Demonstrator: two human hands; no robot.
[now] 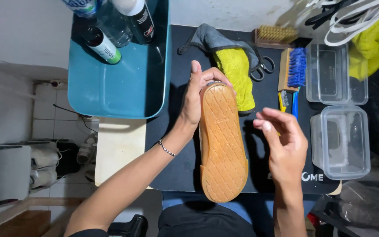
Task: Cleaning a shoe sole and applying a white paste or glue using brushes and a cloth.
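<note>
Black matting covers the table [180, 131]; the left hand [194, 103] grips the shoe [222, 145] sole-up for access, while the right hand [286, 145] hovers beside it, half-open and empty.

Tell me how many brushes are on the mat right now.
2 in plain sight: a tan-bristled wooden brush at the mat's far edge, and a blue-bristled brush just right of the scissors. A smaller tool beneath the blue one may be a third.
</note>
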